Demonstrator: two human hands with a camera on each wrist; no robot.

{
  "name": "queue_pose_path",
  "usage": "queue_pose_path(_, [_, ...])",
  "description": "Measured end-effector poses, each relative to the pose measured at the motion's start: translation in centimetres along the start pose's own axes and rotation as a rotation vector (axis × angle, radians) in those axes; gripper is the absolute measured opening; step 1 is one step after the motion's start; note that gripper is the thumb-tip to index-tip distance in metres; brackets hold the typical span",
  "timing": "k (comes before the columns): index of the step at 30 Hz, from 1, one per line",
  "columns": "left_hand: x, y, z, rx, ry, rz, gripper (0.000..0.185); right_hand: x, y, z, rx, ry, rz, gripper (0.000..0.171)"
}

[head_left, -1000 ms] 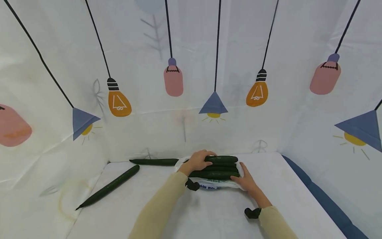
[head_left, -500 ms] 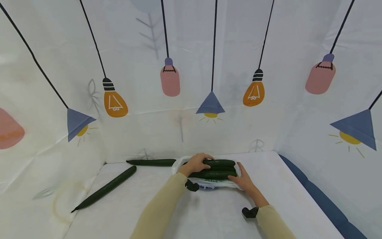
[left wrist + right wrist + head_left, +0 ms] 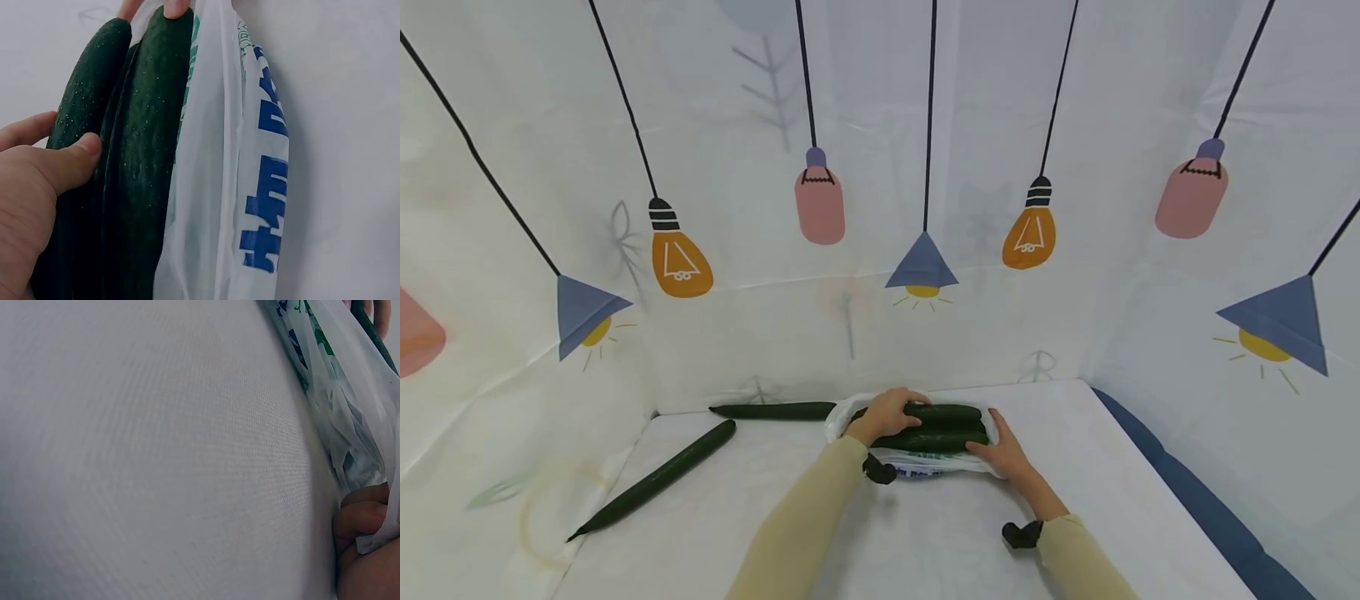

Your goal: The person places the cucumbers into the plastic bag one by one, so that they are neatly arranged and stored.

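In the head view, several dark green cucumbers (image 3: pixel 934 442) lie side by side in a white plastic bag (image 3: pixel 917 461) on the table. My left hand (image 3: pixel 886 417) grips the far cucumber (image 3: pixel 951 412) from above, thumb on its near side and fingers over its far side. Blue and green print shows on the bag's front in the left wrist view. At the right end of the bundle is my right hand (image 3: pixel 1006 450), its thumb at the tip of the near cucumber. The right wrist view shows its curled fingers (image 3: pixel 362 519) with the bag's plastic across them.
One loose cucumber (image 3: pixel 775 411) lies along the back edge, its right end beside the bag. Another loose cucumber (image 3: pixel 655 479) lies slanted near the left edge of the white table (image 3: pixel 940 542). A lamp-printed white sheet (image 3: pixel 880 333) rises behind; blue padding (image 3: pixel 1195 492) runs along the right side.
The far cucumber under my left hand has come lower and closer to the near one. My right hand stays at the bundle's right end. The head view has shifted slightly.
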State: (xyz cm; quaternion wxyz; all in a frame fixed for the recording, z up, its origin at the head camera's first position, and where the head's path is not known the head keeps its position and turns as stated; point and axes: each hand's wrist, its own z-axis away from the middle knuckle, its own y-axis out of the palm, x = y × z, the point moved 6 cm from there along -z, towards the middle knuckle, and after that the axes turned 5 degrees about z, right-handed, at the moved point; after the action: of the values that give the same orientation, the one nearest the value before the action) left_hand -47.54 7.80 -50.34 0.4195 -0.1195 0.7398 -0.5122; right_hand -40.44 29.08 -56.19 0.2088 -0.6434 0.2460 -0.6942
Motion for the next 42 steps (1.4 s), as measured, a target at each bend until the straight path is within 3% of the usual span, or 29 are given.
queue_pose_path(6, [-0.3,0.0,0.3,-0.025,0.013,0.000,0.039,-0.2,-0.1,-0.2,-0.014,-0.005,-0.014,0.097])
queue_pose_path(14, [0.4,0.1,0.3,-0.017,-0.014,0.060,0.038,-0.3,0.2,-0.2,-0.004,-0.027,-0.052,0.097])
queue_pose_path(23, [1.0,0.4,0.0,-0.043,-0.001,-0.040,0.038,-0.6,0.3,-0.2,0.002,0.008,-0.071,0.097])
queue_pose_path(35, [1.5,-0.4,0.7,-0.080,-0.038,0.078,0.030,-0.3,0.5,-0.2,0.008,-0.005,-0.079,0.096])
queue_pose_path(42, [1.6,-1.2,1.9,-0.159,-0.019,0.107,0.025,0.2,0.1,0.1,0.003,-0.002,-0.045,0.095])
